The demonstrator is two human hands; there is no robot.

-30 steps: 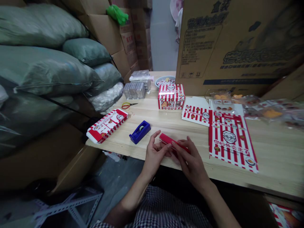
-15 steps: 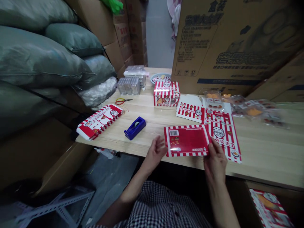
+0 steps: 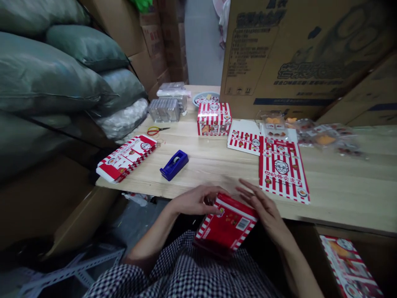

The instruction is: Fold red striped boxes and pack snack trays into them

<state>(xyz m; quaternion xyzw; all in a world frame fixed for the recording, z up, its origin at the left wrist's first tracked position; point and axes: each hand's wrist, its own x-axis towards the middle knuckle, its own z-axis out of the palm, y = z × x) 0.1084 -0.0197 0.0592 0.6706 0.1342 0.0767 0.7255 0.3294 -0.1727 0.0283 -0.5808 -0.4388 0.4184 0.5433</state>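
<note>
A red box with red-and-white striped edges [image 3: 225, 225] is tilted in front of my body, below the table's front edge. My left hand [image 3: 200, 200] grips its upper left edge, thumb on the printed face and fingers behind. At the box's upper right is my right hand [image 3: 260, 205], its fingers stretched out and apart beside the edge. A blue tape dispenser [image 3: 174, 165] stands on the table, left of centre. Behind it sits an assembled striped box [image 3: 214, 119]. Flat striped cartons [image 3: 283, 169] lie to the right.
Folded cartons [image 3: 127, 158] are stacked at the table's left end, near scissors [image 3: 157, 130]. Clear packs [image 3: 164, 109] and a bowl [image 3: 206, 98] stand behind. Bagged toy food [image 3: 324, 138] lies at the right, before a large cardboard box [image 3: 242, 58]. Sacks [image 3: 46, 74] are piled left.
The red box has moved down toward my body and been turned and tilted. My left hand has taken hold of it; my right hand has loosened its grip and spread its fingers.
</note>
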